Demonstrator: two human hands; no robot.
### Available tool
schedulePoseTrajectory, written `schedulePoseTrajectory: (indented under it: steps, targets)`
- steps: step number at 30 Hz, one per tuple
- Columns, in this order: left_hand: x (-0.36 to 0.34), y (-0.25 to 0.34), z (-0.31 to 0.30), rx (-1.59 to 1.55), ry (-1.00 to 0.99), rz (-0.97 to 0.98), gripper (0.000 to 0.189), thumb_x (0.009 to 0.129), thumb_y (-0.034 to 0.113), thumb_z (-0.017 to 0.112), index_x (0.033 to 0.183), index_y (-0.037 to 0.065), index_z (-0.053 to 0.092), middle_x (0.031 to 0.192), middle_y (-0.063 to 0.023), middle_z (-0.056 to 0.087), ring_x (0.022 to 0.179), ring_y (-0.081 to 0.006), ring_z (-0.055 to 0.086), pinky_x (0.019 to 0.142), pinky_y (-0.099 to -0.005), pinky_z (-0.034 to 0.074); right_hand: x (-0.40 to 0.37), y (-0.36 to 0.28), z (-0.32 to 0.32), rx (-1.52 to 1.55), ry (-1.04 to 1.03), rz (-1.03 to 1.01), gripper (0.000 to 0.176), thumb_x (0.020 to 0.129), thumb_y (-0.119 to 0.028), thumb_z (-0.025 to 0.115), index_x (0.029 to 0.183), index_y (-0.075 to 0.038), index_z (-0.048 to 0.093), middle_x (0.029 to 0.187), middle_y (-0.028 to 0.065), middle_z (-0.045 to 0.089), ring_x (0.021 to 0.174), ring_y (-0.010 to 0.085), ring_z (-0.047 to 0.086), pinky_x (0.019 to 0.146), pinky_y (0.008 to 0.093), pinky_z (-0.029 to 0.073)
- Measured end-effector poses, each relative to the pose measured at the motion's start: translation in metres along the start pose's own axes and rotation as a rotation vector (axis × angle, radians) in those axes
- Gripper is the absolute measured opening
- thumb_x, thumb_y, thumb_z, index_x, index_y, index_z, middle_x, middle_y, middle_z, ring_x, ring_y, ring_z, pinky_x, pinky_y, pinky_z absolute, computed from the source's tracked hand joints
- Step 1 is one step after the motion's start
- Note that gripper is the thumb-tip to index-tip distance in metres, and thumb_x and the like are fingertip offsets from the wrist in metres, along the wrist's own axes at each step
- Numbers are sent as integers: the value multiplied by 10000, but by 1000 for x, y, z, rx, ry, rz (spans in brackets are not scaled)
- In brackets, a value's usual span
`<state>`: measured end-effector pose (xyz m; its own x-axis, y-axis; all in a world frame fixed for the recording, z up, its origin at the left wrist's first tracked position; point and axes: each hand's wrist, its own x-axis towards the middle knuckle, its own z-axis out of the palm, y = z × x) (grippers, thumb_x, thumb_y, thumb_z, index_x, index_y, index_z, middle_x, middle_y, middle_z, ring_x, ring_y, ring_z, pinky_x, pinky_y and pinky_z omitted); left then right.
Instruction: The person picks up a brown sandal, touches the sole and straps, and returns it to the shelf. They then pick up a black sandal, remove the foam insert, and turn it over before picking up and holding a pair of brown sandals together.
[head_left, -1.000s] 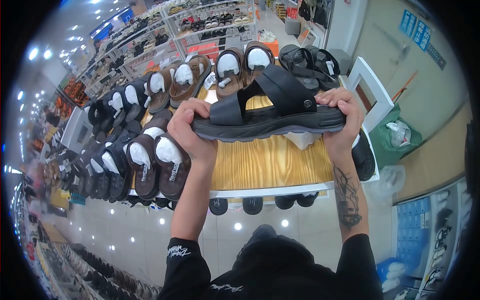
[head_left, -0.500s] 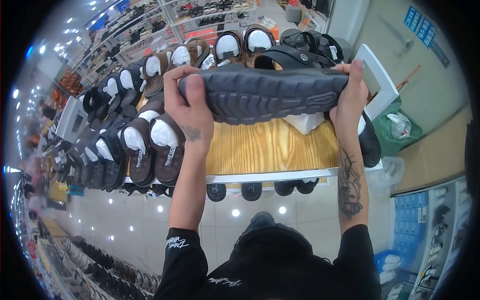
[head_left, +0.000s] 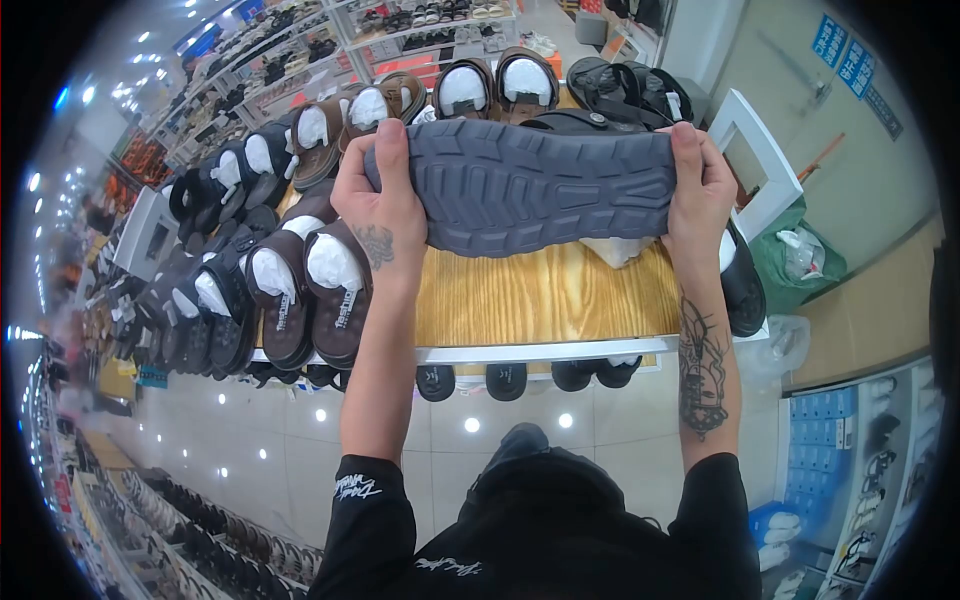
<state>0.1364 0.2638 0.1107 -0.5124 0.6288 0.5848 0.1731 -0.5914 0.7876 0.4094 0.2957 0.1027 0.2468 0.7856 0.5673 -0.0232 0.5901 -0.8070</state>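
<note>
A dark grey sandal is held up level above the display table, its ridged sole facing me. My left hand is closed round one end, thumb pressed on the sole. At the other end my right hand grips it the same way. Most of the sandal's upper is hidden behind the sole; a dark strap with a round stud shows just above it. Behind its lower edge, some white paper is partly visible on the wooden table top.
Brown sandals stuffed with white paper stand left on the table, with several more pairs along the back. A black sandal lies at the right edge. A white frame stands at the right, beside a green bag. Lower shelf holds black sandals.
The sandal has been tilted so that more of its sole faces me. Both hands turned with it and keep their hold at the two ends.
</note>
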Motion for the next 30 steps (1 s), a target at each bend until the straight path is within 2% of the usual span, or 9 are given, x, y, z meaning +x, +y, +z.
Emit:
schedulePoseTrajectory:
  steps: [12, 14, 21, 23, 25, 26, 27, 29, 30]
  targets:
    - [-3, -7, 1, -42, 0, -2, 408, 994, 374, 661, 869, -14, 649, 788, 35, 600, 759, -48, 482, 709, -208, 408, -2, -5, -1, 20, 23, -23, 358, 971, -347, 706, 928, 8, 705, 859, -10, 659, 824, 64, 565, 780, 212, 434]
    - [-4, -5, 1, -32, 0, -9, 410, 993, 378, 663, 871, -14, 649, 791, 34, 603, 759, -47, 486, 708, -208, 409, 0, 3, -4, -39, 15, -105, 352, 970, -340, 708, 943, 10, 706, 857, -12, 656, 829, 59, 557, 783, 211, 430]
    - [-4, -8, 1, -118, -17, -40, 392, 999, 368, 655, 878, -4, 649, 796, 28, 608, 758, -51, 496, 708, -209, 413, -4, -4, -2, -26, -6, -70, 320, 971, -317, 708, 954, 3, 705, 871, -4, 664, 849, 75, 569, 808, 221, 440]
    - [-5, -6, 1, -145, -9, -31, 378, 1005, 356, 648, 875, 1, 644, 799, 27, 606, 763, -55, 496, 716, -212, 413, -5, -9, 2, -100, 30, -142, 281, 969, -283, 707, 968, -2, 696, 902, 14, 677, 873, 92, 592, 839, 229, 452]
    - [-1, -8, 1, 0, 43, 124, 327, 1015, 313, 629, 883, 14, 635, 821, 27, 594, 788, -61, 490, 743, -222, 411, -10, -21, 6, -122, 44, -230, 264, 960, -267, 713, 975, -5, 690, 912, 25, 681, 881, 107, 604, 848, 238, 458]
    - [-3, -9, 1, -75, 58, 113, 283, 1022, 276, 608, 888, 26, 617, 834, 29, 574, 806, -62, 474, 764, -231, 404, -13, -28, 8, -149, 65, -305, 248, 950, -251, 718, 982, -8, 684, 921, 36, 684, 889, 122, 616, 858, 248, 465]
    - [-3, -15, 2, -249, 42, 53, 311, 1025, 342, 589, 943, 42, 598, 827, 18, 559, 789, -75, 485, 761, -243, 412, -17, -34, 4, -234, 85, -466, 286, 899, -266, 765, 997, -13, 674, 910, 43, 681, 883, 141, 628, 837, 265, 484]
    - [-9, -24, 6, -652, 87, -290, 412, 1027, 472, 509, 1053, 66, 575, 922, -30, 609, 816, -117, 579, 770, -261, 460, -43, -60, -7, -327, -32, -699, 369, 810, -325, 831, 982, -40, 672, 898, 75, 668, 815, 192, 651, 705, 320, 529]
    - [-18, -15, 0, -815, -86, -413, 482, 1010, 534, 470, 1138, 77, 556, 1020, -85, 621, 922, -190, 618, 830, -324, 499, -57, -70, -12, -318, -233, -820, 392, 797, -356, 838, 960, -42, 670, 880, 80, 651, 771, 210, 646, 645, 337, 537]
